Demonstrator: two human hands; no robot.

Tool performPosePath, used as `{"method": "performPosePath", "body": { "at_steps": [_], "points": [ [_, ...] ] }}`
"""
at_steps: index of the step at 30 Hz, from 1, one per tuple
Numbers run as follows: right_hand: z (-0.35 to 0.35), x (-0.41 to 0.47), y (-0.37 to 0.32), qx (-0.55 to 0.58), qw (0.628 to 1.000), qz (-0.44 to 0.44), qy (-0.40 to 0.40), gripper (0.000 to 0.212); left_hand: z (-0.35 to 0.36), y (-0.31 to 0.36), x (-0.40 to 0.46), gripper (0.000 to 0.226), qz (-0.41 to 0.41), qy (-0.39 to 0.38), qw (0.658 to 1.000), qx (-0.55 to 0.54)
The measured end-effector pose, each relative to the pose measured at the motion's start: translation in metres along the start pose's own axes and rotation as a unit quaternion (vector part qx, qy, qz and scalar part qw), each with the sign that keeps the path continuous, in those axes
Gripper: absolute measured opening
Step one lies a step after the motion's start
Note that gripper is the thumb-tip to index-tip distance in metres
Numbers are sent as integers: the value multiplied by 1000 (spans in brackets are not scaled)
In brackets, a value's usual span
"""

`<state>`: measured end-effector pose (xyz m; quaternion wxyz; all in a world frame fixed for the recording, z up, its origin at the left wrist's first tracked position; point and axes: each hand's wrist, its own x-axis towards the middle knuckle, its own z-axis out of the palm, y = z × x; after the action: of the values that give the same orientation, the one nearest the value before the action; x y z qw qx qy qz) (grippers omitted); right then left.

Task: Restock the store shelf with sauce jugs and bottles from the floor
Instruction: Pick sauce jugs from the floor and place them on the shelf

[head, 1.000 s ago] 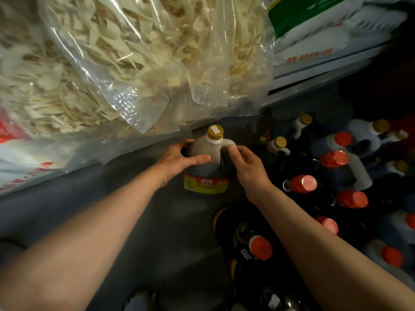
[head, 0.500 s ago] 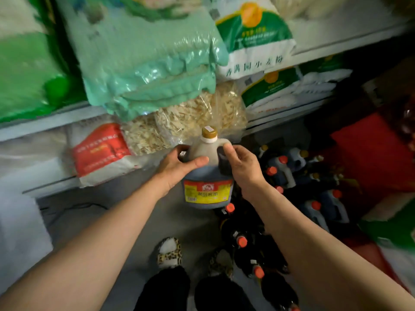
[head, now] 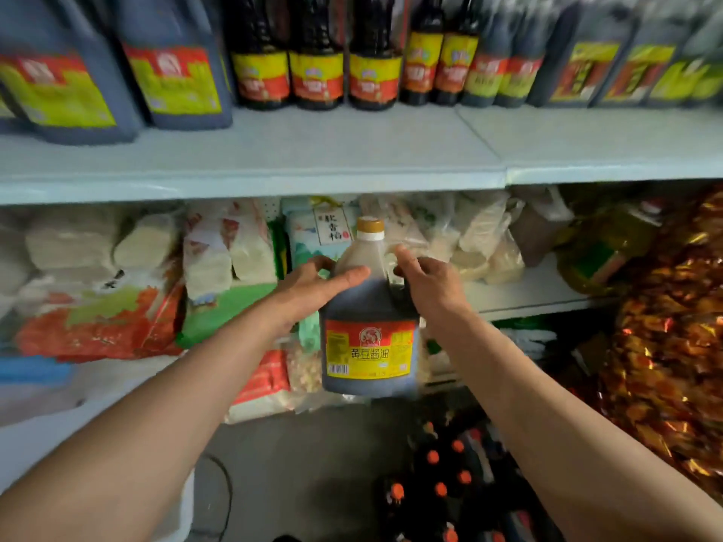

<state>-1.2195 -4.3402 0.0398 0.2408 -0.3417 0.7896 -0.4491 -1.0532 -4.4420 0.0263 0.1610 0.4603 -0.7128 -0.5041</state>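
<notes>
Top shelf [head: 352,150] runs across the upper frame, lined with dark sauce bottles [head: 317,52]. Mid-frame there's a dark jug [head: 369,330], gold cap, red-yellow label, held up off the floor. Left hand [head: 313,285] wraps its shoulder, right hand [head: 430,283] curls around the handle.

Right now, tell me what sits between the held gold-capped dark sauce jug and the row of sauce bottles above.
In the head view, only the pale shelf board separates the jug from the bottles.

Sauce jug [head: 369,318] — up off floor, near upper shelf [head: 274,158]
</notes>
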Motion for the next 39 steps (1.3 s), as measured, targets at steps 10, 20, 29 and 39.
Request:
{"method": "performPosePath", "body": {
  "at_steps": [10, 20, 29, 39],
  "points": [
    [14, 20, -197, 111, 988, -110, -19, 49, -162, 107, -40, 95, 140, 114, 984, 0],
    [116, 77, -308, 138, 981, -130, -47, 53, -292, 104, 17, 72, 156, 162, 973, -54],
    [172, 138, -337, 124, 979, -151, -53, 41, -352, 88, 101, 89, 156, 152, 975, -37],
    [186, 164, -335, 109, 974, -177, -94, 25, -366, 94, 127, 104, 194, 175, 950, 173]
  ]
}}
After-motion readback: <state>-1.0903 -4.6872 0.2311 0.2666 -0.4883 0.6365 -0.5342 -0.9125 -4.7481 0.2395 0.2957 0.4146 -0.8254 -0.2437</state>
